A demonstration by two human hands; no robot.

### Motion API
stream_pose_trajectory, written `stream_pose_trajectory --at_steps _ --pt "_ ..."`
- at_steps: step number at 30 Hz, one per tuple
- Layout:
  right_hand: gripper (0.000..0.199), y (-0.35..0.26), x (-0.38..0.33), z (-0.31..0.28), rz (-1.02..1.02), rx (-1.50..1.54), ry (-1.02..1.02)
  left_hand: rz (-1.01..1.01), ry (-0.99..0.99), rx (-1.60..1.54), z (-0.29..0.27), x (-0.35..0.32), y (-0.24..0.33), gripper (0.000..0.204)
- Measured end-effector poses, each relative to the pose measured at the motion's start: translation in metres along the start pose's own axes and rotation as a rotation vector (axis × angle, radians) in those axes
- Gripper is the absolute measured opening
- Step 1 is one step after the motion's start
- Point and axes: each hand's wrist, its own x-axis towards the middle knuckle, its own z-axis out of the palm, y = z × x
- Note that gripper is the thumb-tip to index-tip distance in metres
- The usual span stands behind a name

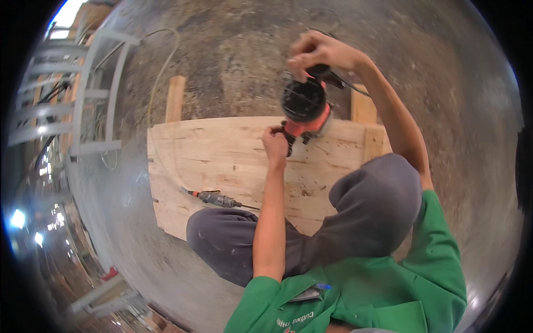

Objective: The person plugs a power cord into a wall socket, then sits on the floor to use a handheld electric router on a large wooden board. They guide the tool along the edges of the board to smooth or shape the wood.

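Observation:
A red and black power router [311, 114] rests near the far edge of a pale wooden panel [222, 141]. My left hand [275, 145] is closed around its black side handle. Over the router's far side is my right hand [322, 51], its fingers bent and somewhat blurred, just by the other black handle [318, 70]. Whether those fingers touch that handle or hold anything, I cannot tell. A grey air screwdriver [217, 198] with a long thin bit lies on the panel, left of my left forearm, joined to a pale hose.
Wooden supports [175, 100] jut out beyond the panel's far edge. A pale air hose [165, 66] curves over the floor at the left. Grey slatted frames [83, 89] stand at the far left. My bent knees [377, 205] come close to the panel's near side.

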Motion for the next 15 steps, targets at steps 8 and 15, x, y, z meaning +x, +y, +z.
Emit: stream_pose_trajectory --at_steps 8,15 --pt "0.037 0.013 -0.003 0.052 -0.011 0.033 0.894 -0.057 -0.015 0.014 -0.004 -0.009 0.001 0.018" --pt "0.034 0.000 -0.007 0.024 0.007 -0.157 0.369 0.007 0.032 0.071 -0.012 -0.001 -0.004 0.016"
